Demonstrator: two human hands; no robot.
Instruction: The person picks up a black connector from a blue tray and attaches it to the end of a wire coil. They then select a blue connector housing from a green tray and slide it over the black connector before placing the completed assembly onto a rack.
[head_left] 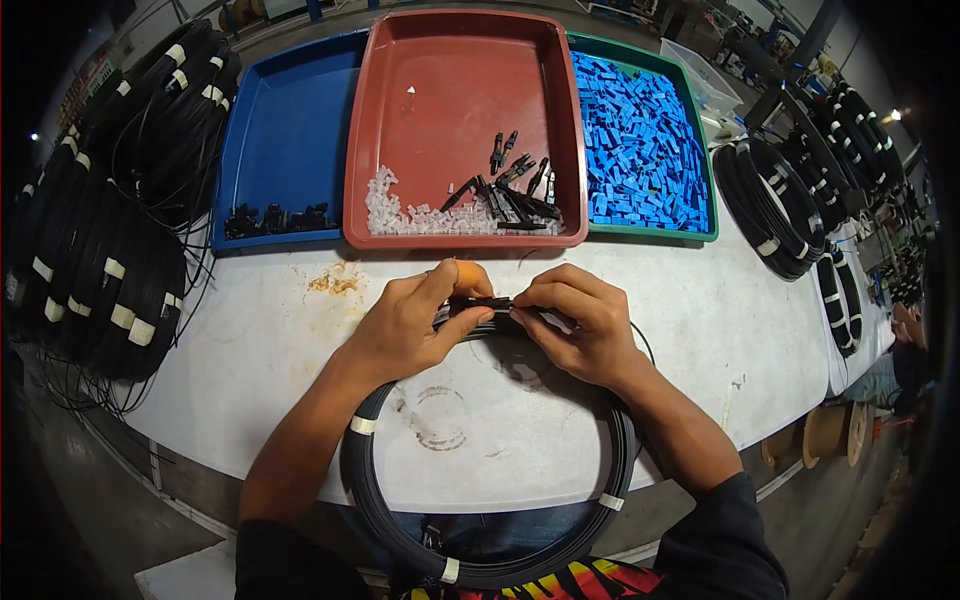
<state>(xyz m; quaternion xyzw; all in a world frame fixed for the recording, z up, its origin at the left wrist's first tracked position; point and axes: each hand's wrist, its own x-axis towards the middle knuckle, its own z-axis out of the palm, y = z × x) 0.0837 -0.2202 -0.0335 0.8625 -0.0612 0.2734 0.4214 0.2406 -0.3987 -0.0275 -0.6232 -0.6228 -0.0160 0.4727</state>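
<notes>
My left hand (425, 312), with an orange wrap on one finger, pinches a small black cable connector (488, 303) between thumb and fingers. My right hand (582, 322) is closed at the connector's right end, its fingertips on a thin black cable; the exact contact is partly hidden by the fingers. Below both hands lies a coil of black cable (360, 480), bound with white tape bands. It rests partly on the white table and partly over its front edge, against my body.
Behind my hands stand a blue tray (290, 130) with black parts, a red tray (460, 80) with clear pieces and black connectors, and a green tray (712, 225) full of blue clips. Taped black cable coils are stacked left (95, 290) and right (770, 210) on the white table (700, 340).
</notes>
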